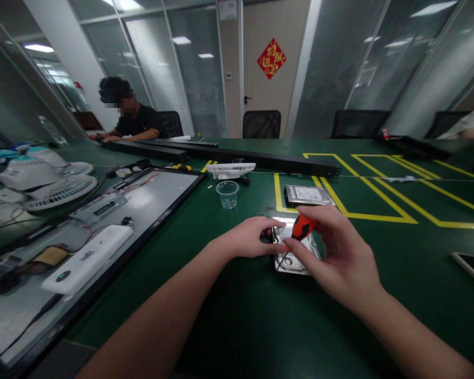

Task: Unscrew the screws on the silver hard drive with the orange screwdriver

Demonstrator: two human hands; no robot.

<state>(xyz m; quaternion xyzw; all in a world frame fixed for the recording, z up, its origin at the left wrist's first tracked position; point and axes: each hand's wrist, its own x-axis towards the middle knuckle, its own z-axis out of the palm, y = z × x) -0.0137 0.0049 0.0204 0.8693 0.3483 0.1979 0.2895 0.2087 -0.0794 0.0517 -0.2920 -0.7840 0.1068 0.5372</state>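
A silver hard drive [296,260] lies flat on the green table in front of me. My right hand [335,252] is closed around a screwdriver with an orange and black handle [303,226], its thin shaft pointing down onto the drive. My left hand [250,237] rests at the drive's left edge with its fingers curled against it, steadying it. A second hard drive [308,195] lies just behind, on a yellow floor-tape line.
A clear plastic cup [227,193] and a white fan grille [230,169] stand behind the drives. A large flat panel [158,195] with parts and a white device [85,260] fills the left. Long black bars [260,158] cross the table. Another person sits at far left.
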